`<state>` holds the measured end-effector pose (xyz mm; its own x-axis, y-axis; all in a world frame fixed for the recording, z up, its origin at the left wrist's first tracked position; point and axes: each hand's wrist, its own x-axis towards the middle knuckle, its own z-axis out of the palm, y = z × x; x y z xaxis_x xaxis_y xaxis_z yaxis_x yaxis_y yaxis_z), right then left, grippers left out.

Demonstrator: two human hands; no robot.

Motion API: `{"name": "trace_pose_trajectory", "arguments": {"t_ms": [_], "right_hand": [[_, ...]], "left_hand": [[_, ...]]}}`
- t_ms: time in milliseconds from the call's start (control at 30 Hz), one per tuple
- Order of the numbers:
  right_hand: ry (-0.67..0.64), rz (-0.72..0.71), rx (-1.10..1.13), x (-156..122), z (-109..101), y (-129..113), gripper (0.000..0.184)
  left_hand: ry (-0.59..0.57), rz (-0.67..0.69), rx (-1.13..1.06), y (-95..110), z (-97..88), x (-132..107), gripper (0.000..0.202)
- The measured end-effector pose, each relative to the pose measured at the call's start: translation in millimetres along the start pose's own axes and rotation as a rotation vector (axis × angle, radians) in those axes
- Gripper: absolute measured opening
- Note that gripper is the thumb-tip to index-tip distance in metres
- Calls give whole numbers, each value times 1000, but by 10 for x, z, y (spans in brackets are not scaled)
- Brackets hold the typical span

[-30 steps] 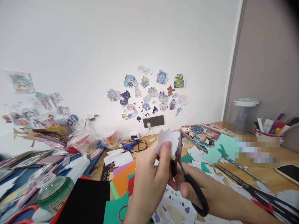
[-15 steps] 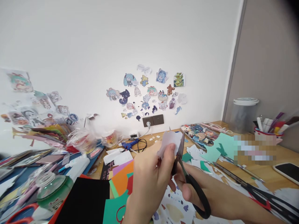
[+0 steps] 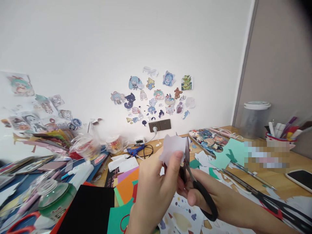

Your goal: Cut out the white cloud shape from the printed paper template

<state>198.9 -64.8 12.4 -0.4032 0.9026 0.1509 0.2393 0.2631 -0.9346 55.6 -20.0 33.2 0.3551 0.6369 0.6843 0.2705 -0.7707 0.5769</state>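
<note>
My left hand [image 3: 152, 191] pinches a small white paper cut-out [image 3: 172, 148] between thumb and fingers, held up above the desk. My right hand [image 3: 214, 200] is wrapped round the black handles of a pair of scissors [image 3: 195, 182]. The scissor blades point upward and meet the right edge of the paper. Both hands are close together, just in front of me, above loose coloured paper sheets [image 3: 126, 190].
The wooden desk [image 3: 278, 182] is littered with paper scraps, a second pair of scissors [image 3: 268, 198], a phone [image 3: 301, 178], a pen cup [image 3: 282, 133], a green glass jar [image 3: 55, 198], a blue glue gun [image 3: 136, 151] and a grey lidded container [image 3: 254, 120]. Stickers cover the wall [image 3: 156, 97].
The paper has turned a little in my left hand and the scissor blades have shifted along its right edge. Both hands stay in nearly the same place.
</note>
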Motion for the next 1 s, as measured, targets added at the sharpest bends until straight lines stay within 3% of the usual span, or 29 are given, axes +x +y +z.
{"name": "trace_pose_trajectory", "arguments": {"t_ms": [133, 267, 367, 467, 633, 800, 1000], "right_hand": [[56, -23, -24, 4, -3, -16, 44], [17, 38, 1, 2, -9, -30, 38], [-54, 86, -24, -16, -19, -27, 26], [-59, 100, -127, -32, -30, -10, 27], [-75, 62, -35, -19, -28, -23, 25], [-103, 122, 128, -8, -20, -65, 18], [-90, 102, 86, -3, -42, -44, 23]], "left_hand": [[-107, -158, -157, -30, -32, 2, 36], [-96, -165, -310, -43, -73, -8, 33], [-25, -145, -245, -45, -102, -15, 31], [12, -136, -126, -66, -131, -10, 32], [-45, -100, -12, -96, -184, 1, 35], [-83, -47, 47, -86, -220, -12, 34], [-86, -43, 68, -80, -235, -7, 34]]}}
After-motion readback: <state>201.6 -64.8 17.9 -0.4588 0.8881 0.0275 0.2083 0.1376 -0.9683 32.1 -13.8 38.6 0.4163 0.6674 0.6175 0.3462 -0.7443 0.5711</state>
